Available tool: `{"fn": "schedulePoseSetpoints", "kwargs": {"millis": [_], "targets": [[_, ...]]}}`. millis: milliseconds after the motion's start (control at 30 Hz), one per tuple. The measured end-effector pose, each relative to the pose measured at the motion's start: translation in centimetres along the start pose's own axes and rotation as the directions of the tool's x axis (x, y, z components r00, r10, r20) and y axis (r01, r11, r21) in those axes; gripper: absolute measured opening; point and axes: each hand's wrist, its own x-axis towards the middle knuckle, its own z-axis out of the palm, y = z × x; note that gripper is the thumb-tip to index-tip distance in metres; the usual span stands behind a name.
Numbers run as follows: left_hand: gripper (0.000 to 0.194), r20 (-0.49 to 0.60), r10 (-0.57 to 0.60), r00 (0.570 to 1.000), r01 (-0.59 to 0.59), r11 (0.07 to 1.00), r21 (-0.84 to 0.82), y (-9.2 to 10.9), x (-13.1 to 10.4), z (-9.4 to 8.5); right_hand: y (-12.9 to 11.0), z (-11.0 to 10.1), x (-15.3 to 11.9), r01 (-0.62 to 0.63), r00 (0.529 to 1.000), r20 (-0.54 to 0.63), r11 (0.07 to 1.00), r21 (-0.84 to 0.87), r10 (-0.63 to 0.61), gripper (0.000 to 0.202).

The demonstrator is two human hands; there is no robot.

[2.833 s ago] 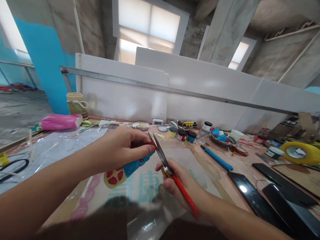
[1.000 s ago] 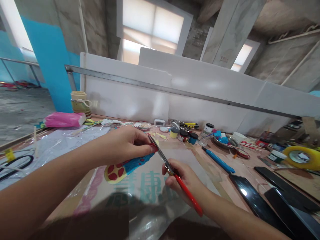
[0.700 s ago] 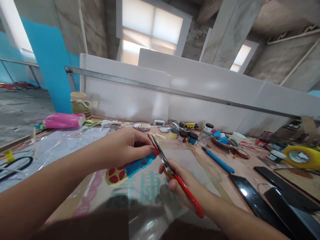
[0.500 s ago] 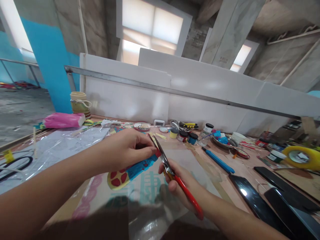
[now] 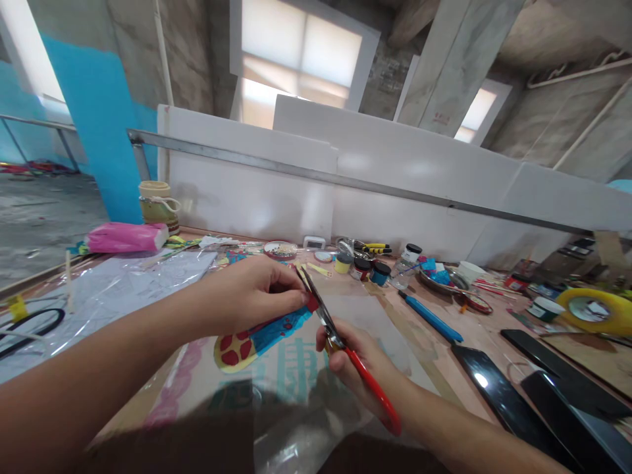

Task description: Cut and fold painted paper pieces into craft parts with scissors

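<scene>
My left hand (image 5: 261, 293) is closed, thumb and fingers pinching a painted cutout (image 5: 280, 334) with a blue middle, a red tip and a round yellow end bearing red patches. Red-handled scissors (image 5: 371, 388) are in my right hand (image 5: 363, 359), fingers wrapped about the handles. Their slightly parted blades lie at the red tip, close by my left fingertips. Whether the blades bite into the cutout I cannot tell. Beneath both hands lies a clear plastic sheet (image 5: 291, 421) over paper with large green characters.
At the back stand small paint jars (image 5: 380, 272), a clear bottle (image 5: 409, 253) and a metal bowl (image 5: 444, 280). A blue pen-like tool (image 5: 430, 317) and black objects (image 5: 498, 382) lie right, near yellow tape (image 5: 597, 311). A pink pack (image 5: 126, 237) sits back left.
Barely anything differs. My right hand and the scissors have shifted very slightly, and the cutout's round end has moved a touch to the right.
</scene>
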Motion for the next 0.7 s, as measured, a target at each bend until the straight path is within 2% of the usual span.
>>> {"fn": "schedulePoseSetpoints", "kwargs": {"millis": [100, 167, 233, 300, 400, 467, 567, 633, 700], "targets": [[0.030, 0.059, -0.053, 0.997, 0.060, 0.990, -0.129, -0.6, 0.1, -0.6, 0.0, 0.1, 0.2, -0.039, 0.999, -0.015, 0.999, 0.034, 0.039, 0.050], [0.034, 0.185, -0.078, 0.980, 0.131, 0.945, -0.299, -1.2, 0.1, -1.2, 0.1, 0.3, 0.3, -0.047, 0.998, -0.030, 0.998, 0.042, 0.048, 0.051], [0.039, 0.315, -0.039, 0.948, 0.193, 0.858, -0.476, -1.8, 0.2, -1.8, 0.2, 0.5, 0.3, -0.035, 0.997, -0.066, 0.999, 0.026, 0.037, 0.054], [0.041, 0.377, 0.034, 0.925, 0.210, 0.783, -0.585, -2.5, 0.4, -2.3, 0.2, 0.7, 0.3, -0.002, 0.996, -0.093, 1.000, 0.019, 0.004, 0.058], [0.037, 0.387, 0.084, 0.918, 0.197, 0.751, -0.631, -3.5, 0.7, -2.7, 0.3, 0.5, 0.2, 0.016, 0.997, -0.082, 0.997, 0.070, -0.011, 0.063], [0.037, 0.363, 0.085, 0.928, 0.186, 0.738, -0.648, -4.1, 0.8, -2.8, 0.3, 0.3, 0.1, 0.016, 0.996, -0.089, 0.995, 0.101, -0.007, 0.066], [0.045, 0.350, 0.126, 0.928, 0.153, 0.727, -0.669, -4.7, 1.1, -3.0, 0.5, 0.2, 0.0, 0.035, 0.992, -0.126, 0.993, 0.112, -0.020, 0.067], [0.051, 0.341, 0.128, 0.931, 0.131, 0.756, -0.642, -4.9, 1.3, -2.9, 0.6, 0.1, 0.1, 0.050, 0.988, -0.150, 0.991, 0.126, -0.031, 0.067], [0.045, 0.266, 0.067, 0.962, 0.103, 0.812, -0.575, -4.9, 1.6, -2.8, 0.6, 0.1, 0.3, 0.062, 0.983, -0.179, 0.989, 0.134, -0.038, 0.067]]}}
